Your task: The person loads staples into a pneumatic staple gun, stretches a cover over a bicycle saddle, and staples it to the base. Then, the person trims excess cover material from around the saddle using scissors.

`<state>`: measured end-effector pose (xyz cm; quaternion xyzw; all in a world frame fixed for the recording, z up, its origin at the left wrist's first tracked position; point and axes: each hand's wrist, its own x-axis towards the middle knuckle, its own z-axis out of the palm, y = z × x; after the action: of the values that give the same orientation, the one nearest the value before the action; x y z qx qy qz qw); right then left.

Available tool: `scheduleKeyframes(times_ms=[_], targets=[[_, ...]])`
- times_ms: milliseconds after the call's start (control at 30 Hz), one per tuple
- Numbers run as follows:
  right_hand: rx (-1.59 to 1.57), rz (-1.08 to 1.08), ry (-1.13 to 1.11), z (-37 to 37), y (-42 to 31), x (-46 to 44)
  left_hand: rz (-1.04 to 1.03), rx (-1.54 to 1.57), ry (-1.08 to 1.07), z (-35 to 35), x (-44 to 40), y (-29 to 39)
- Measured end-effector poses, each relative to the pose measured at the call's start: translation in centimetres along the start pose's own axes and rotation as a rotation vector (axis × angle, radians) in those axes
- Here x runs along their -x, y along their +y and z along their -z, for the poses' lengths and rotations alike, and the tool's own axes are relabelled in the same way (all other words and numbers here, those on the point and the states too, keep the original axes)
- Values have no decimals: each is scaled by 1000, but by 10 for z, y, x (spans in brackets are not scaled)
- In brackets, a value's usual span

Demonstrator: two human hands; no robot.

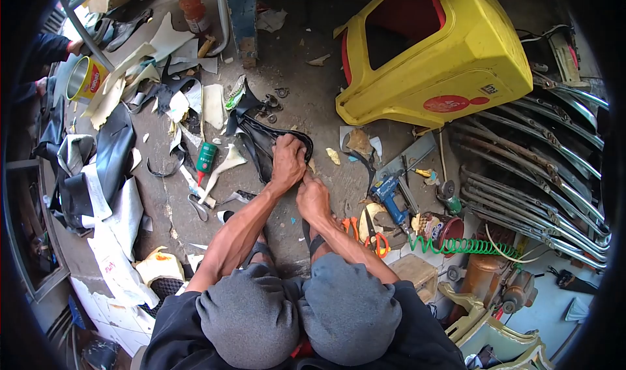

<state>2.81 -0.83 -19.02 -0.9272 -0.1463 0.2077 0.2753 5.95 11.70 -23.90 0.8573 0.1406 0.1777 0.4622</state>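
In front of my feet lies a black, curved, seat-shaped shell [259, 149] with a raised rim, its narrow end pointing away from me. My left hand [289, 161] is closed over the near right part of its rim, fingers wrapped round the edge. My right hand [314, 200] is closed just below, close to the same edge; what its fingers hold, if anything, is hidden. A green glue bottle with a red nozzle [206, 158] lies to the left. At right are a blue staple gun [388, 198] and orange-handled scissors [377, 241].
An upturned yellow plastic stool [482, 70] stands at the upper right. Several bent metal tubes [554, 168] are stacked below it. A green coiled air hose [476, 246] runs across the right. Black and white material scraps [117, 154] cover the left. Another person's hand [75, 46] shows at far left.
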Motion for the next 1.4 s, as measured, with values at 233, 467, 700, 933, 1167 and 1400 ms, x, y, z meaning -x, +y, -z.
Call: scheduleKeyframes(times_ms=[233,467,700,933,1167,1400], targets=[[5,35,144,20,-4,-4,11,-12,-31,3,-2,4],[20,42,163,19,-4,-6,34,-26,-55,5,-2,7],[437,44,-42,68,-21,-4,39,-34,-76,8,-1,9],[740,296,-12,73,-24,-27,-96,-183,-104,14,9,14],[753,338,-243,94,-39,-57,-50,-24,-86,13,9,3],[815,357,-265,97,-37,-79,29,58,-106,12,7,4]])
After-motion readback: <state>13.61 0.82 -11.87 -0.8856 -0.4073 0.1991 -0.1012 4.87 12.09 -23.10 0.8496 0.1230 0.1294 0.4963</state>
